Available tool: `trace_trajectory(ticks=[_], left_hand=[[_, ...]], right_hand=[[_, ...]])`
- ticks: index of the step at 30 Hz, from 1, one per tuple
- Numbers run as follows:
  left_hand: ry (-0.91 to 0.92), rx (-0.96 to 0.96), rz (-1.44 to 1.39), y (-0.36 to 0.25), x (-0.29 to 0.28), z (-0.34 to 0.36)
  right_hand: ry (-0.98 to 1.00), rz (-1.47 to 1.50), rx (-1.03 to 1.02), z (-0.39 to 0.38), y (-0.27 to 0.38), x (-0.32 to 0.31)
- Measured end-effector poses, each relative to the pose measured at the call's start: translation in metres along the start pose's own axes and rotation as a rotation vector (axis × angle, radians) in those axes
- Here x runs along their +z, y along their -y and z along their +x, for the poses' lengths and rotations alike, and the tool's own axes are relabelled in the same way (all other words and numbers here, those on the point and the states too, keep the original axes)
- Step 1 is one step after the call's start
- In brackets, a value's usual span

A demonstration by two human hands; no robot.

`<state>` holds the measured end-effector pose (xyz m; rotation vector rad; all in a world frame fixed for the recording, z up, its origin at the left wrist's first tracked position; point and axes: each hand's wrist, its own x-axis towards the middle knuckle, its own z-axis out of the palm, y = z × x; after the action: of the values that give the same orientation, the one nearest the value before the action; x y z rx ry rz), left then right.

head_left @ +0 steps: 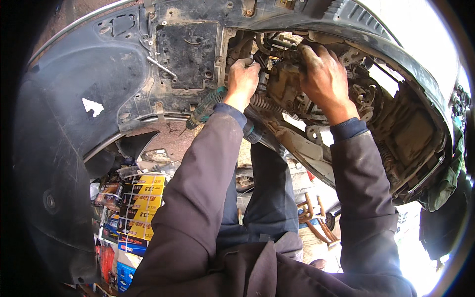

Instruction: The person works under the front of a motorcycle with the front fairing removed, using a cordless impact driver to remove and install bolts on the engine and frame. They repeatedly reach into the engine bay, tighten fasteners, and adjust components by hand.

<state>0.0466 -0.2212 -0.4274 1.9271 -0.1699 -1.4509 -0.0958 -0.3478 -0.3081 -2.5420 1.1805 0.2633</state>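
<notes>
Both of my hands are inside the opened dark body of a scooter, over its dusty engine (283,86). My left hand (241,83) is closed, its thumb and fingers pinched at the left edge of the opening beside dark hoses; what they hold is too small to make out. Curled downward, my right hand (324,79) grips among the parts at the engine's upper right, where its fingertips are hidden. A teal cordless drill (204,110) lies just below my left wrist, partly behind my sleeve. A coil spring (267,103) runs between my two wrists.
A metal wrench (162,68) lies on the black panel left of my hands. Yellow and black boxes (141,205) are stacked at the lower left. Below the scooter stand a brown wooden frame (316,220) and a small wheel (244,179). Dark green cloth (445,185) hangs at the right.
</notes>
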Motion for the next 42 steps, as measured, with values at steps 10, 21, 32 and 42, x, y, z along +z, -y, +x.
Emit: trace_trajectory(ticks=[10,21,32,42], left_hand=[[-0.115,0.000,-0.272,0.007,0.018,0.016],[0.007,-0.168,-0.434,-0.009,0.020,0.021],[0.081,0.299,-0.173,-0.014,0.024,0.012],[0.431,0.147,-0.481,0.022,0.048,0.061]], right_hand=[[-0.135,0.345,-0.116,0.003,-0.016,0.006],[0.076,0.053,-0.141,0.011,-0.011,0.005],[0.022,0.485,-0.066,0.017,-0.019,0.001],[0.004,0.341,-0.218,0.007,-0.014,-0.008]])
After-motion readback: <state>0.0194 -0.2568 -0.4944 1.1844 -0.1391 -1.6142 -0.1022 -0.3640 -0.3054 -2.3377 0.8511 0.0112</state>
